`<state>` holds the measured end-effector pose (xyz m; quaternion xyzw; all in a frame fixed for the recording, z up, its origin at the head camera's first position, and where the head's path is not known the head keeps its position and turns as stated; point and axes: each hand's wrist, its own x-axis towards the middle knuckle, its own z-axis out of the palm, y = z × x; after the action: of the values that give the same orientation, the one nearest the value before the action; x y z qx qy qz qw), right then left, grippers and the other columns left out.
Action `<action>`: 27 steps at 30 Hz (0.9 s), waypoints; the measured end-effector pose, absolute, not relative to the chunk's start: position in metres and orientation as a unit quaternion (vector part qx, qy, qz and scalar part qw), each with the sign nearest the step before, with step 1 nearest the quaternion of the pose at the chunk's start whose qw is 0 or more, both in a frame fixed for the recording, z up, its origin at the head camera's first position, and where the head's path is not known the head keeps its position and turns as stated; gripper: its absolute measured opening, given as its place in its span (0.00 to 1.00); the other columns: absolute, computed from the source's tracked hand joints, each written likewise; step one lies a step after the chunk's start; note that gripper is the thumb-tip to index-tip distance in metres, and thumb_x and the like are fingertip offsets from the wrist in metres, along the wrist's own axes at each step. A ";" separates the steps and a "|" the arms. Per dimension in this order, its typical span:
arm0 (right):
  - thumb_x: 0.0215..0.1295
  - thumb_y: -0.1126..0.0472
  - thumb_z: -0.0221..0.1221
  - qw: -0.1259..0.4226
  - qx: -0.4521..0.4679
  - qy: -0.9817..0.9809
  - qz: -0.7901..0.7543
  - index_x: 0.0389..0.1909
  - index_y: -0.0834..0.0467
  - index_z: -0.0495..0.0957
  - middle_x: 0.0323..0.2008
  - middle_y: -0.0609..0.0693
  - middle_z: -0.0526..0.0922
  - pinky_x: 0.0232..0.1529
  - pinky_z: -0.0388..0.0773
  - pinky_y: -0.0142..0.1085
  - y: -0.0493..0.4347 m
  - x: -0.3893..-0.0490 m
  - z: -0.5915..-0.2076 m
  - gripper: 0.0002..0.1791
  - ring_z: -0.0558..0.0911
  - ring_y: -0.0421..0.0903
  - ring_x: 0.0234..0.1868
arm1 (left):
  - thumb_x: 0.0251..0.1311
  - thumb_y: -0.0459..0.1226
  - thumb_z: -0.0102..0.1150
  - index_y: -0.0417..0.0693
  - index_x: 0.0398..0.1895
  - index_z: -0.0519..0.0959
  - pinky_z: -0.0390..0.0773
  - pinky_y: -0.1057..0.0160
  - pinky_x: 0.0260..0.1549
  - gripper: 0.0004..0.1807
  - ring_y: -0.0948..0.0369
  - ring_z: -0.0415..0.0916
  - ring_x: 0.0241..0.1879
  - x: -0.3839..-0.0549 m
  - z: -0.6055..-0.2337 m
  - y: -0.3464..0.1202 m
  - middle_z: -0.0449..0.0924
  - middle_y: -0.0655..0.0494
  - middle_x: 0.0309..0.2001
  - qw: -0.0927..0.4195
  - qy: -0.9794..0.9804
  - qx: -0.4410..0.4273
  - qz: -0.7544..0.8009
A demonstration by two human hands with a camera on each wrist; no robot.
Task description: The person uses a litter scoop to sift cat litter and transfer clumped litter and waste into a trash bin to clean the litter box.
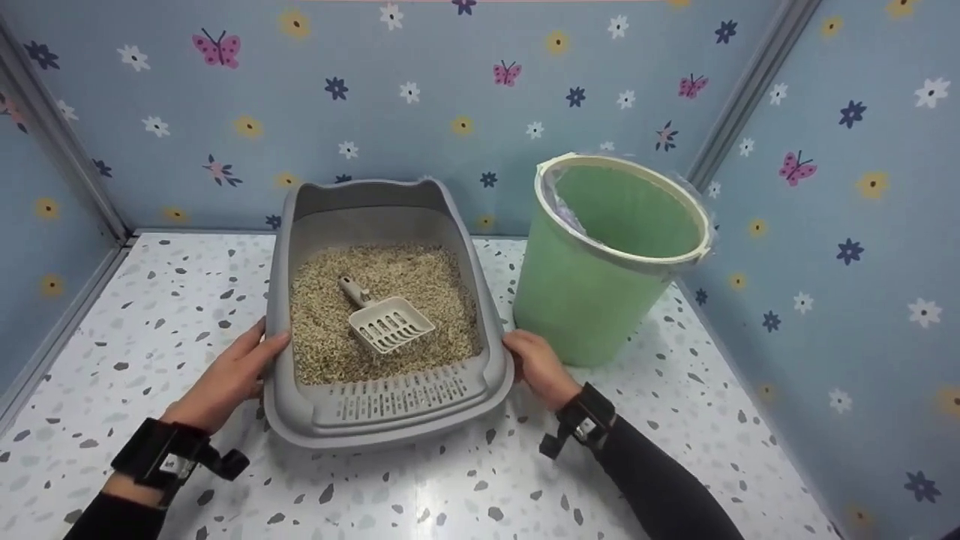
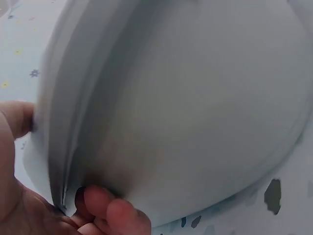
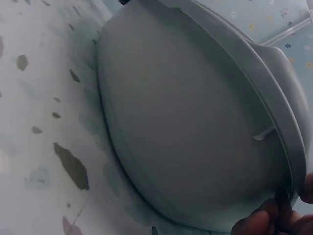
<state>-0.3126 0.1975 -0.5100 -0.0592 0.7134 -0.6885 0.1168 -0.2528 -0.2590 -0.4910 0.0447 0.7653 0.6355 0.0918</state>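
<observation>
A grey litter box (image 1: 397,424) with litter (image 1: 427,270) in it stands on the speckled surface, seen in the head view. On the litter lies a beige slotted litter scoop (image 1: 390,324), its handle toward the back left. My left hand (image 1: 232,375) grips the box's left rim, thumb on the outer edge and fingers curled beneath, as the left wrist view (image 2: 112,205) also shows. At the right rim, my right hand (image 1: 541,367) holds on the same way, its fingertips (image 3: 264,218) tucked below the lip in the right wrist view.
A green bin (image 1: 577,307) with a pale rim and a clear liner stands just right of the litter box, close to my right hand. Flower-patterned wall panels (image 1: 420,142) enclose the back and both sides. Each wrist wears a black strap.
</observation>
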 end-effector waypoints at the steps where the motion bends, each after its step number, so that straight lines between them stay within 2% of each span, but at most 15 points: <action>1: 0.88 0.56 0.51 0.119 -0.061 0.708 -0.693 0.42 0.59 0.81 0.26 0.45 0.78 0.26 0.74 0.29 0.197 -0.313 -0.510 0.15 0.76 0.38 0.23 | 0.89 0.57 0.45 0.52 0.93 0.37 0.89 0.54 0.52 0.45 0.33 0.77 0.69 -0.253 -0.491 -0.259 0.56 0.26 0.83 0.092 0.765 0.045 0.636; 4: 0.90 0.57 0.49 0.120 -0.062 0.696 -0.705 0.45 0.61 0.82 0.27 0.47 0.80 0.25 0.74 0.29 0.196 -0.309 -0.511 0.16 0.77 0.39 0.23 | 0.90 0.56 0.46 0.49 0.93 0.39 0.90 0.54 0.51 0.44 0.34 0.79 0.67 -0.256 -0.491 -0.260 0.60 0.24 0.81 0.087 0.765 0.047 0.637; 7: 0.90 0.56 0.49 0.120 -0.056 0.689 -0.712 0.49 0.63 0.82 0.28 0.47 0.82 0.27 0.74 0.30 0.194 -0.301 -0.511 0.17 0.78 0.39 0.24 | 0.90 0.54 0.46 0.46 0.93 0.41 0.90 0.56 0.48 0.43 0.43 0.82 0.63 -0.260 -0.493 -0.262 0.62 0.24 0.79 0.079 0.768 0.044 0.634; 9: 0.90 0.56 0.50 0.117 -0.053 0.691 -0.712 0.47 0.62 0.82 0.27 0.47 0.82 0.27 0.73 0.30 0.193 -0.295 -0.512 0.17 0.77 0.39 0.25 | 0.90 0.53 0.45 0.45 0.93 0.42 0.90 0.57 0.47 0.42 0.49 0.83 0.60 -0.262 -0.494 -0.263 0.63 0.25 0.79 0.075 0.772 0.040 0.630; 11: 0.90 0.56 0.50 0.114 -0.050 0.693 -0.710 0.43 0.60 0.82 0.27 0.46 0.81 0.28 0.72 0.31 0.192 -0.290 -0.513 0.16 0.76 0.39 0.25 | 0.90 0.54 0.45 0.46 0.93 0.42 0.88 0.59 0.48 0.43 0.51 0.81 0.60 -0.264 -0.494 -0.264 0.63 0.25 0.79 0.079 0.778 0.036 0.622; 15: 0.90 0.56 0.51 0.110 -0.064 0.700 -0.703 0.37 0.56 0.80 0.24 0.45 0.76 0.27 0.68 0.31 0.192 -0.280 -0.515 0.17 0.71 0.40 0.24 | 0.90 0.56 0.43 0.47 0.93 0.40 0.86 0.59 0.49 0.43 0.44 0.76 0.67 -0.268 -0.491 -0.268 0.58 0.27 0.83 0.092 0.789 0.043 0.606; 17: 0.89 0.57 0.52 0.107 -0.071 0.701 -0.702 0.36 0.55 0.80 0.24 0.45 0.75 0.27 0.66 0.31 0.194 -0.277 -0.515 0.17 0.70 0.40 0.24 | 0.90 0.56 0.42 0.46 0.93 0.39 0.86 0.59 0.50 0.43 0.43 0.75 0.68 -0.269 -0.489 -0.269 0.58 0.27 0.83 0.101 0.794 0.052 0.597; 21: 0.89 0.55 0.53 0.104 -0.059 0.698 -0.706 0.33 0.55 0.80 0.23 0.45 0.73 0.26 0.64 0.31 0.196 -0.276 -0.515 0.18 0.68 0.40 0.23 | 0.89 0.59 0.42 0.42 0.92 0.36 0.84 0.59 0.42 0.47 0.50 0.80 0.53 -0.272 -0.479 -0.271 0.71 0.26 0.72 0.128 0.827 0.050 0.545; 22: 0.88 0.55 0.54 0.105 -0.053 0.697 -0.707 0.33 0.55 0.80 0.22 0.45 0.73 0.26 0.64 0.31 0.197 -0.276 -0.516 0.19 0.68 0.41 0.23 | 0.89 0.60 0.41 0.40 0.91 0.34 0.84 0.58 0.41 0.49 0.51 0.80 0.50 -0.272 -0.474 -0.272 0.72 0.26 0.70 0.133 0.841 0.052 0.521; 23: 0.89 0.54 0.54 0.108 -0.048 0.696 -0.709 0.33 0.55 0.81 0.22 0.45 0.73 0.26 0.64 0.31 0.197 -0.276 -0.516 0.19 0.68 0.41 0.22 | 0.89 0.61 0.41 0.36 0.90 0.32 0.86 0.54 0.43 0.51 0.47 0.81 0.49 -0.273 -0.468 -0.272 0.70 0.23 0.72 0.134 0.857 0.056 0.494; 25: 0.89 0.52 0.53 0.111 -0.042 0.695 -0.709 0.32 0.55 0.82 0.22 0.45 0.74 0.25 0.65 0.31 0.198 -0.277 -0.516 0.21 0.69 0.41 0.22 | 0.88 0.63 0.40 0.30 0.88 0.29 0.87 0.47 0.45 0.55 0.41 0.82 0.48 -0.275 -0.453 -0.273 0.68 0.18 0.69 0.122 0.892 0.062 0.431; 27: 0.90 0.50 0.52 0.115 -0.040 0.696 -0.708 0.32 0.55 0.83 0.22 0.45 0.75 0.25 0.65 0.32 0.199 -0.277 -0.517 0.23 0.69 0.41 0.22 | 0.87 0.65 0.40 0.26 0.86 0.28 0.87 0.39 0.46 0.58 0.35 0.80 0.52 -0.278 -0.435 -0.273 0.62 0.14 0.71 0.089 0.924 0.069 0.364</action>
<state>-0.2771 0.1987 -0.5173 -0.0397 0.6957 -0.7079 0.1154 -0.2785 -0.2728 -0.4354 0.0690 0.9244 0.3644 0.0886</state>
